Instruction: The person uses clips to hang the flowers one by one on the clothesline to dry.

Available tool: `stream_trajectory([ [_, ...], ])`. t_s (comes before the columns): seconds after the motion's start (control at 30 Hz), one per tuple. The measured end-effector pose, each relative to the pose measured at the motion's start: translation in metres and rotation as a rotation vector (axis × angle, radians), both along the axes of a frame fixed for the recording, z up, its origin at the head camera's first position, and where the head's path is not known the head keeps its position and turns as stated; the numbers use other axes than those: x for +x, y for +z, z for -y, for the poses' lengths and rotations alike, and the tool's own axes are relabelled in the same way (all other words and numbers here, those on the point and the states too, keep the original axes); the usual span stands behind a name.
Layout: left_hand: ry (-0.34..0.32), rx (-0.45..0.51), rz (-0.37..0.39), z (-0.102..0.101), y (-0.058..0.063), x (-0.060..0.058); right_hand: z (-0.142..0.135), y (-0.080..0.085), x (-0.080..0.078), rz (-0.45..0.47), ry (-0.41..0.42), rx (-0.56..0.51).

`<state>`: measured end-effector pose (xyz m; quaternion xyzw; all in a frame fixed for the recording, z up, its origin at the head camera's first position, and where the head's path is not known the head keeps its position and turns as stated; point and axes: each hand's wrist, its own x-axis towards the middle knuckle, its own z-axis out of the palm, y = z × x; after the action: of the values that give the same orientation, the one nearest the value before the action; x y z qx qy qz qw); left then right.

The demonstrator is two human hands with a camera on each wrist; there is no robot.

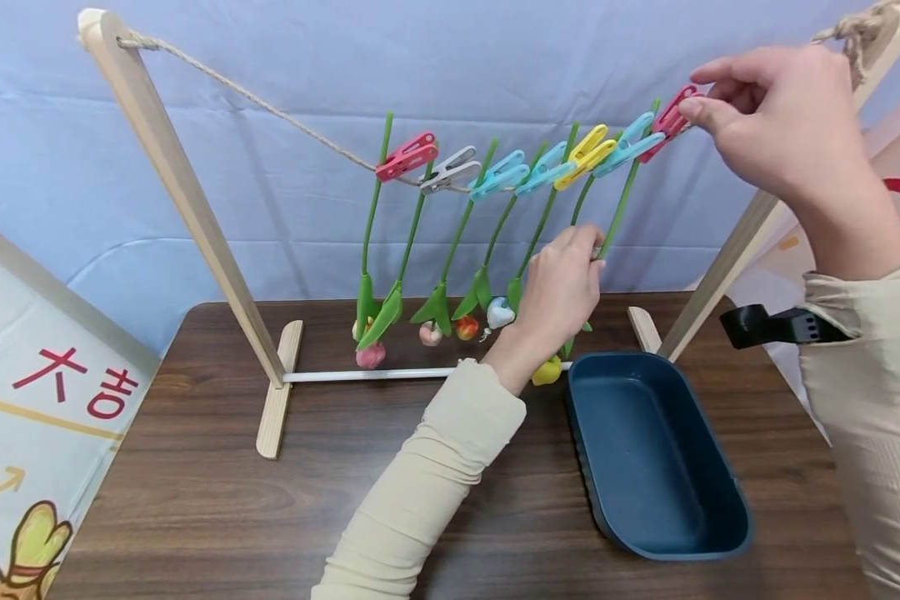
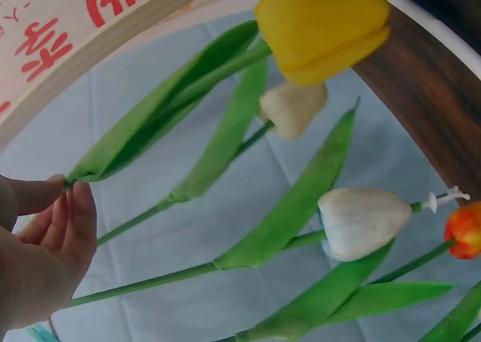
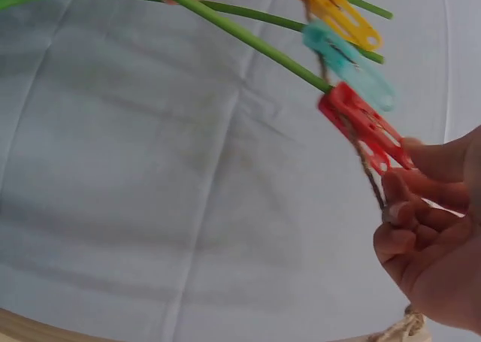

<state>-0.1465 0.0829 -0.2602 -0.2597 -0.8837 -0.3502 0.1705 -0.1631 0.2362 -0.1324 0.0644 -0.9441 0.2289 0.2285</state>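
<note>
My left hand (image 1: 558, 279) grips the green stem of a yellow tulip (image 2: 323, 30), just above its leaves; the flower hangs head down. Higher up, at the right end of the row, my right hand (image 1: 791, 125) pinches the handles of a red clothespin (image 3: 361, 124) between thumb and fingers. That clothespin sits on the twine (image 1: 270, 107), with the top of the yellow tulip's stem at its jaws. Right beside it is a light blue clothespin (image 1: 630, 143). White tulips (image 2: 364, 223) and an orange one (image 2: 464, 229) hang near my left hand.
Two wooden posts (image 1: 180, 183) hold the twine, joined low down by a white rod (image 1: 375, 375). More clothespins, including a yellow one (image 1: 587, 157) and a grey one (image 1: 450, 170), hold hanging tulips. A dark blue bin (image 1: 648, 458) stands on the brown table (image 1: 217, 508).
</note>
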Motion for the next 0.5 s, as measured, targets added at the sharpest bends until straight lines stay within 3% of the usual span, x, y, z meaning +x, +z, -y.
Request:
stream_trajectory([
  [0.3,-0.003,0.009,0.081,0.008,-0.008,-0.002,-0.002,-0.022,0.011,-0.193,0.061,-0.226],
  [0.5,-0.004,-0.01,0.095,0.021,-0.016,0.007,-0.008,-0.041,0.019,-0.135,0.048,-0.273],
])
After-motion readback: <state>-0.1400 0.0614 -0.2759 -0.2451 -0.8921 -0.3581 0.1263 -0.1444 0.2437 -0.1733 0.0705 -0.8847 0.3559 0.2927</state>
